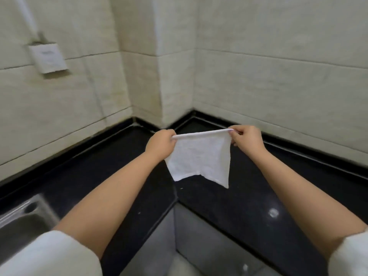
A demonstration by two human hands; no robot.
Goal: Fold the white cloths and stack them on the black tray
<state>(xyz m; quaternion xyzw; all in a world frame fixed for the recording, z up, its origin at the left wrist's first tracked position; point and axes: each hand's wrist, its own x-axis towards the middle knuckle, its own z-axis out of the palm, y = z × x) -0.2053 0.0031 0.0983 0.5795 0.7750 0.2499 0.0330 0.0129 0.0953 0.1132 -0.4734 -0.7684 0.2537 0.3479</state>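
A small white cloth point(200, 158) hangs in the air above the corner of a black countertop point(95, 172). My left hand point(160, 145) pinches its top left corner and my right hand point(246, 138) pinches its top right corner. The top edge is pulled taut between them. The lower edge hangs loose and uneven, with the right bottom corner lowest. No black tray and no other cloths are in view.
The L-shaped black countertop runs along two beige tiled walls that meet at a corner column point(175, 76). A steel sink point(22, 222) sits at the lower left. A white wall socket point(48, 57) is mounted at the upper left. Grey cabinet fronts point(199, 236) lie below.
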